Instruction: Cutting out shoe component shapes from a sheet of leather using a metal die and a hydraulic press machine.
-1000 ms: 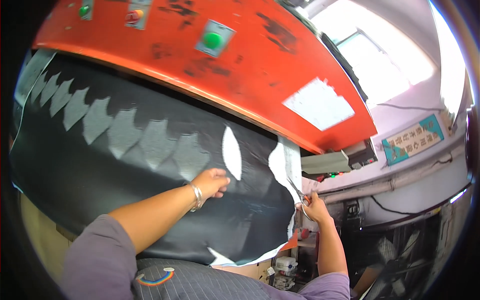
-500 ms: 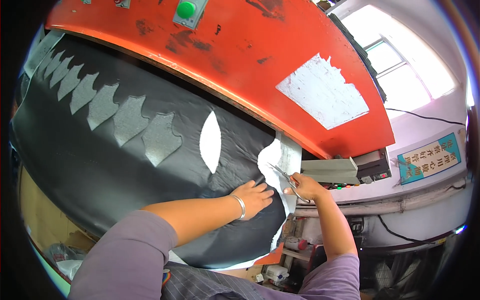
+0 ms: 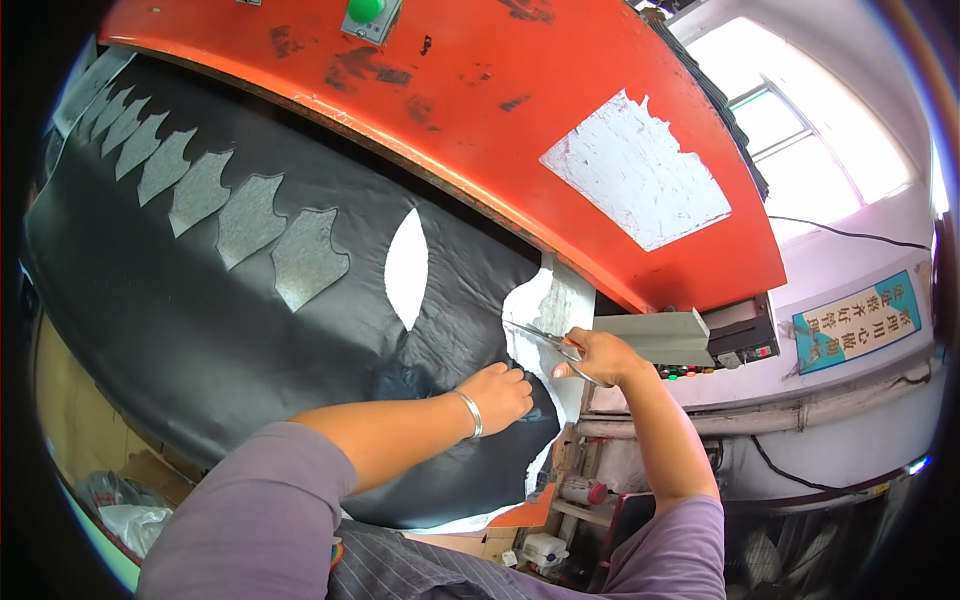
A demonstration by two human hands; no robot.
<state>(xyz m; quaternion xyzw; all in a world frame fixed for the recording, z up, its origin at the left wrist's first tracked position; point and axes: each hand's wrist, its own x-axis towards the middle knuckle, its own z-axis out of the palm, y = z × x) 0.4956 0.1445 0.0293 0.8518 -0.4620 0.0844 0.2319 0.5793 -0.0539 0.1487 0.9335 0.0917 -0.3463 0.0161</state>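
Observation:
A large black leather-like sheet (image 3: 230,350) with a ragged white edge lies spread before me. My left hand (image 3: 497,393), a silver bangle at its wrist, rests near the sheet's right end, fingers curled in against the wrinkled material. My right hand (image 3: 602,358) grips a pair of scissors (image 3: 541,334). Their blades point left across the white edge (image 3: 522,325), and the tips reach the black side. Left of them shows a white pointed oval (image 3: 407,270). Several grey notched shapes (image 3: 311,258) run in a row toward the far left.
A red machine beam (image 3: 450,130) with a green button (image 3: 366,10) spans the far side above the sheet. At its right end sits a grey metal housing (image 3: 655,338). Plastic bags (image 3: 132,520) lie at lower left. A pipe (image 3: 740,415) runs along the right wall.
My left hand has gone from lying flat with fingers spread to curled fingers. The scissors and right hand sit slightly further left and up in view, as does the whole scene.

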